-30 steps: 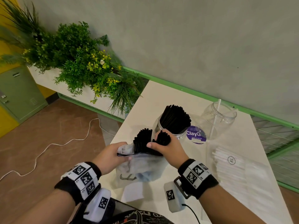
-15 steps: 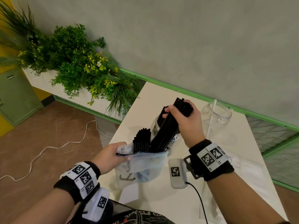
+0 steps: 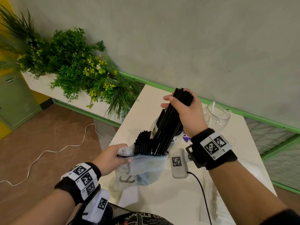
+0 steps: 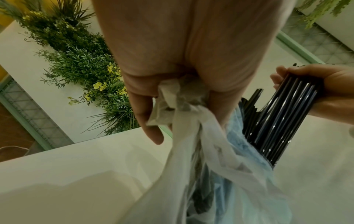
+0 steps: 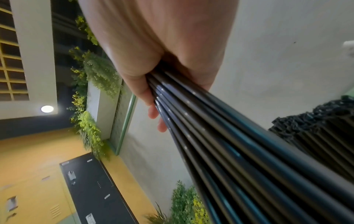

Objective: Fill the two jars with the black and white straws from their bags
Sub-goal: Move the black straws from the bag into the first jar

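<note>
Straws (image 3: 168, 127), slanting bottom-first in the bag (image 3: 146, 166), I'm gripping with my right hand (image 3: 186, 112); my left hand (image 3: 112, 155) is pinching the rim.

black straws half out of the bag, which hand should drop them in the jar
Right. The right hand already grips the black straws above the jar; the left hand holds the bag.

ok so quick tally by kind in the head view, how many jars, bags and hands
jars: 2, the black-straw jar and the clear jar
bags: 1 plainly seen, the plastic bag
hands: 2, the left hand on the bag, the right hand holding black straws
total: 5
</note>
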A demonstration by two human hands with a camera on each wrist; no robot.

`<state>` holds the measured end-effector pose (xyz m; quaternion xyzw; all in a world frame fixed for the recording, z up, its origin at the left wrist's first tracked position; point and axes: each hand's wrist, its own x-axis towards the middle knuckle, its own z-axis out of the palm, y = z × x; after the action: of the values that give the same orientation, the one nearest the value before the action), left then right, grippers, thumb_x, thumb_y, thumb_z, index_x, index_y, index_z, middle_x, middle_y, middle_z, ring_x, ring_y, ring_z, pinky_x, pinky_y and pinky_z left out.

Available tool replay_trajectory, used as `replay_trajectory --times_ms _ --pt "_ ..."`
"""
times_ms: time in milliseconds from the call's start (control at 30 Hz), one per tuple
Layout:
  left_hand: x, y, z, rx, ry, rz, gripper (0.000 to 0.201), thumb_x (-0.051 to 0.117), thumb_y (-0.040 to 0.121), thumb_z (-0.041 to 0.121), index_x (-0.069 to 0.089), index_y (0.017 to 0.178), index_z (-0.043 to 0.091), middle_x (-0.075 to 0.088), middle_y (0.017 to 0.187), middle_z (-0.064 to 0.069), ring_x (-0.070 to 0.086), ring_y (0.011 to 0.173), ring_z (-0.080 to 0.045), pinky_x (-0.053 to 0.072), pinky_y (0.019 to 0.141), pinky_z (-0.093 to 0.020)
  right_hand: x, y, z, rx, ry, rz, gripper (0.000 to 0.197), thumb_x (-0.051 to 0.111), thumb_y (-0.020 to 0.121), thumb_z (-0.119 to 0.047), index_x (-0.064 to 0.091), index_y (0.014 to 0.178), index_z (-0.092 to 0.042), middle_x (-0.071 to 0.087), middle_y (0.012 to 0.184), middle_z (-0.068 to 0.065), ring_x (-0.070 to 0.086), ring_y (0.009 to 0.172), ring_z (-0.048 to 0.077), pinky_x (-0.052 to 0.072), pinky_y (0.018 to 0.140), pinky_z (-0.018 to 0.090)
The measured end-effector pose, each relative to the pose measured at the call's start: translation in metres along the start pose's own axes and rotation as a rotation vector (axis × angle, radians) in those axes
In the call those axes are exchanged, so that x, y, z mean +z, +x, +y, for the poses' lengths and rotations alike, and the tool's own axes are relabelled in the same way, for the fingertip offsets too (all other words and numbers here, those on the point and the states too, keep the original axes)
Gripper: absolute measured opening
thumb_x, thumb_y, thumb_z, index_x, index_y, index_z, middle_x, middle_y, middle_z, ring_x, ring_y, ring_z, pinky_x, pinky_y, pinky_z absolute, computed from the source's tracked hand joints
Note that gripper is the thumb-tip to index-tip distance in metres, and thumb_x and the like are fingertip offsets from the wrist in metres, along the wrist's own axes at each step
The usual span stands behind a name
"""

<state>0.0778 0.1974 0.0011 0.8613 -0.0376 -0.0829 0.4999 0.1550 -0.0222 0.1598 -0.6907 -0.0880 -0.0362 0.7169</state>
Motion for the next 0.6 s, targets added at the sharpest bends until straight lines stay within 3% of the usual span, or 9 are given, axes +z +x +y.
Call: replay_trajectory --times_ms 133,200,433,600 --pt "-0.002 -0.001 0.002 0.010 0.002 -0.010 0.029 0.072 0.074 0.029 0.045 0.065 0.023 0.048 0.063 0.006 0.043 0.061 -0.009 0.034 0.059 -0.027 -0.006 0.011 -0.007 -0.011 0.061 0.044 0.020 0.059 0.092 -0.003 0.050 0.110 -0.003 0.071 0.096 0.014 0.071 0.087 0.035 0.055 0.082 0.051" --pt "-0.003 0.000 0.002 0.014 0.016 -0.006 0.033 0.074 0.077 0.023 0.044 0.064 0.022 0.048 0.062 0.006 0.042 0.061 -0.010 0.033 0.060 -0.029 -0.013 0.016 -0.012 -0.019 0.084 0.053 0.023 0.057 0.093 -0.002 0.048 0.114 -0.003 0.070 0.096 0.014 0.071 0.089 0.036 0.056 0.079 0.048" --pt "-0.003 0.002 0.004 0.017 0.020 -0.012 0.035 0.074 0.079 0.016 0.046 0.063 0.028 0.048 0.059 0.011 0.041 0.058 -0.004 0.031 0.055 -0.022 -0.028 0.024 -0.026 -0.031 0.103 0.053 0.015 0.057 0.092 -0.001 0.049 0.103 -0.007 0.070 0.093 0.011 0.071 0.088 0.035 0.055 0.083 0.051" --pt "-0.003 0.002 0.010 0.013 0.028 -0.013 0.031 0.073 0.079 0.013 0.045 0.066 0.016 0.048 0.062 0.006 0.040 0.058 -0.004 0.031 0.055 -0.020 -0.035 0.028 -0.028 -0.041 0.085 0.043 0.012 0.056 0.093 0.000 0.049 0.100 -0.007 0.069 0.093 0.010 0.071 0.089 0.035 0.056 0.083 0.050"
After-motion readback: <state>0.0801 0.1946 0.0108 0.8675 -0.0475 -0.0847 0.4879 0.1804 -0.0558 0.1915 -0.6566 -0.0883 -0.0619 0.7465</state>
